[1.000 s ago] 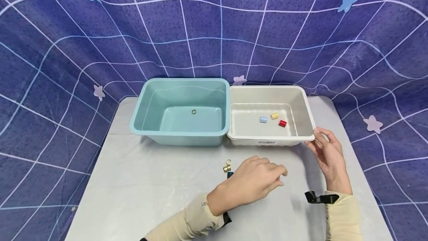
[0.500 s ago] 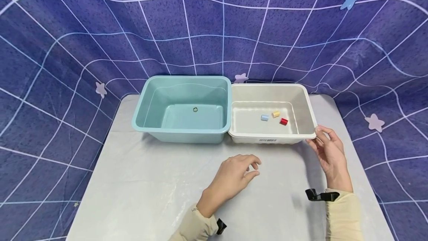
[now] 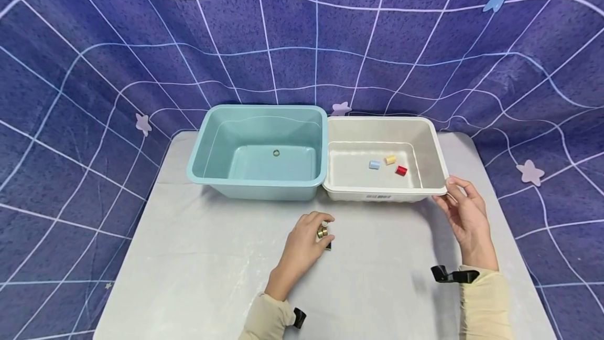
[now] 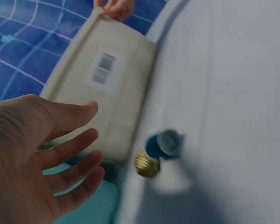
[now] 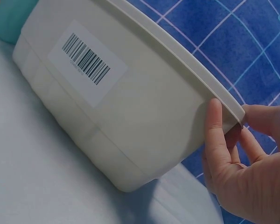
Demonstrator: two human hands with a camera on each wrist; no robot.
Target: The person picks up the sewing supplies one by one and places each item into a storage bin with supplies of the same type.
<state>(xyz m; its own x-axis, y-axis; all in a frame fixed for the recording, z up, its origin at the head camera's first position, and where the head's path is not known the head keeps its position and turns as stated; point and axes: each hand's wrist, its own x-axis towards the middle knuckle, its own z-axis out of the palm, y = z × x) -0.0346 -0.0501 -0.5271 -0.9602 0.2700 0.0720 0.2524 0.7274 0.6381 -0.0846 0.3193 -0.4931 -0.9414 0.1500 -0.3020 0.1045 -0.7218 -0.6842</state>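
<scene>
My left hand (image 3: 302, 243) hovers with thumb and fingers spread beside small gold metal pieces (image 3: 323, 232) on the table. A dark blue thread spool (image 4: 163, 143) stands beside a ridged gold piece (image 4: 147, 164) in the left wrist view; this hand appears apart from both. At the front right corner of the white bin (image 3: 358, 191), my right hand (image 3: 464, 214) pinches the rim between thumb and fingers. Inside that bin lie a light blue spool (image 3: 374, 165), a yellow spool (image 3: 390, 159) and a red spool (image 3: 401, 170).
A teal bin (image 3: 257, 181) stands against the white bin's left side, with a small gold ring (image 3: 276, 152) on its floor. Both bins sit toward the back of the pale table (image 3: 198, 261). A purple patterned curtain (image 3: 283, 25) surrounds the table.
My left hand has moved left from in front of the white bin to the gold pieces, its fingers now spread around them. The right hand keeps its hold on the bin corner.
</scene>
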